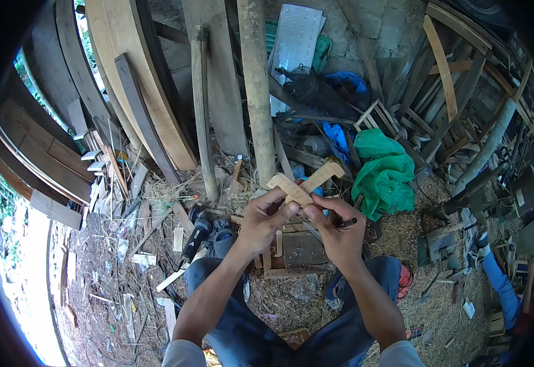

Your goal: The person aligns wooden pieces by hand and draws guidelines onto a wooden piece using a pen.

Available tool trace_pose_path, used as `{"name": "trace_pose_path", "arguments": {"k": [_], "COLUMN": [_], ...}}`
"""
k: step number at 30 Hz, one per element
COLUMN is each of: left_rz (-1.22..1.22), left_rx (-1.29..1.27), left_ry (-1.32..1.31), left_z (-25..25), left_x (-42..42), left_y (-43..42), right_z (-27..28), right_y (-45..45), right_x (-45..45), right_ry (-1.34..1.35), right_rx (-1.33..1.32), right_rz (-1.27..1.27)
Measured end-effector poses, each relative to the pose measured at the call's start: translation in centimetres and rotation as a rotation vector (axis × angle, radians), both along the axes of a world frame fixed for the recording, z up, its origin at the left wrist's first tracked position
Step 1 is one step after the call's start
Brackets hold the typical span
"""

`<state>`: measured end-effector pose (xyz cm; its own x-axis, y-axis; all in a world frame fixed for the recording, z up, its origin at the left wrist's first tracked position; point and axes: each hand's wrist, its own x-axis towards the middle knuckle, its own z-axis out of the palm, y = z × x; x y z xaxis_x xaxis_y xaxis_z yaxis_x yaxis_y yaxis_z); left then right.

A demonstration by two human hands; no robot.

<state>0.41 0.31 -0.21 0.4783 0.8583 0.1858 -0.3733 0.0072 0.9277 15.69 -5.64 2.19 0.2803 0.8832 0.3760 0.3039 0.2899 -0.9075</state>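
Two small light wooden pieces with hooked ends are held up between my hands, crossing or meeting near their lower ends. My left hand (263, 219) pinches the left wooden piece (289, 188) between thumb and fingers. In my right hand (341, 227) is the right wooden piece (323, 177), pinched near its lower end, and a dark thin pen-like tool (347, 224) lies among the fingers. The thumbs are close together below the pieces. Beneath my hands is a wooden block or box (303, 249) on the ground between my legs.
A dark power tool (198, 235) lies left of my knees. Tall boards (138, 85) and wooden poles (256, 92) stand ahead. Green plastic (384, 177) lies ahead to the right, near piled wood scraps (456, 92). Shavings and offcuts litter the ground.
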Motion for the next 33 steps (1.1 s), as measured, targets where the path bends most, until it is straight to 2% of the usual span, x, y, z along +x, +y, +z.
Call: {"name": "trace_pose_path", "arguments": {"k": [14, 33], "left_rz": [0.016, -0.056], "left_rx": [0.025, -0.034], "left_ry": [-0.025, -0.146], "left_z": [0.0, 0.2], "left_x": [-0.2, -0.2], "left_y": [0.0, -0.3], "right_z": [0.8, 0.8], "right_y": [-0.3, -0.5], "right_x": [0.3, 0.1], "right_ry": [-0.086, 0.007], "right_rx": [0.100, 0.067], "right_rz": [0.046, 0.050]}}
